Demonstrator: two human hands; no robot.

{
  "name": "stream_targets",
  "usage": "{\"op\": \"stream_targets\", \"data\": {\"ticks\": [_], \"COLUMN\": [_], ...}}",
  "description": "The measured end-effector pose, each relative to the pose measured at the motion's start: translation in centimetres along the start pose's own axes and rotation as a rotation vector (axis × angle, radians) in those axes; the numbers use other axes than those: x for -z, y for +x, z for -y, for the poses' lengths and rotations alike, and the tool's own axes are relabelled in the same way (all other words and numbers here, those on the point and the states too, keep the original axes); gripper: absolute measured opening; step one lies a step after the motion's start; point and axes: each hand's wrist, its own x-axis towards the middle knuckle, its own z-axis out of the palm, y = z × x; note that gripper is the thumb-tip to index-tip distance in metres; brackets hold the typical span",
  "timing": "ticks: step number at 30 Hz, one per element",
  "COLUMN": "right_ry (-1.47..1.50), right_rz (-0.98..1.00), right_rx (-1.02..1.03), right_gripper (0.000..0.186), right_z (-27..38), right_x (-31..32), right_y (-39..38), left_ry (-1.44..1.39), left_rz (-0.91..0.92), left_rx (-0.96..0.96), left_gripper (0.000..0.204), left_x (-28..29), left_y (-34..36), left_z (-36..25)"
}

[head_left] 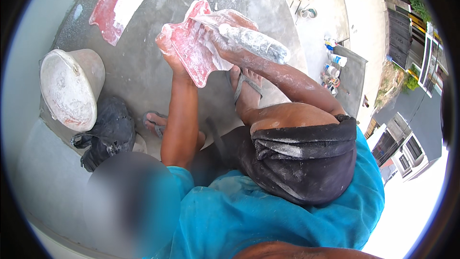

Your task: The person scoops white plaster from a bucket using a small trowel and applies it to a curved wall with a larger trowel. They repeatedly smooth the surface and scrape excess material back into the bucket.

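Note:
A red, curved plastic piece [190, 50] smeared with white paste is gripped along its left edge by my left hand [168, 48]. In my closed right hand [221, 45] is a putty knife [254, 42], with a thick, round handle coated in white. Its blade lies against the red piece, and the hand partly covers it. Both hands are dusted with white. Farther left on the floor rests another red plastic piece [106, 15], with a patch of white paste on it.
A white paste-stained bucket [72, 86] and a crumpled black plastic bag [112, 127] stand at the left by the wall. My sandalled foot [249, 88] is just below the hands. Several containers [335, 67] and small tools [302, 0] lie to the right on the concrete floor [158, 5].

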Motion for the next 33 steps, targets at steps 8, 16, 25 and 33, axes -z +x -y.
{"op": "stream_targets", "data": {"ticks": [8, 16, 25, 33], "right_ry": [0.003, -0.085, -0.042, 0.405], "right_rz": [0.045, -0.054, -0.106, -0.165], "right_rx": [-0.162, 0.064, 0.111, -0.894], "right_gripper": [0.03, 0.034, 0.031, 0.027], "right_z": [-1.5, -1.5, -1.7, -3.3], "right_x": [0.6, 0.8, -0.2, 3.6], "right_y": [0.7, 0.7, 0.8, 3.0], "left_ry": [-0.014, 0.104, -0.024, -0.325], "left_rz": [-0.058, -0.167, -0.06, 0.318], "left_rx": [-0.028, -0.12, -0.006, 0.266], "left_gripper": [0.098, 0.091, 0.099, 0.123], "left_x": [1.1, 0.3, 1.8, 0.8], "left_y": [0.7, 0.0, 0.5, 0.4], "left_z": [-0.9, -1.0, -1.2, -2.0]}}
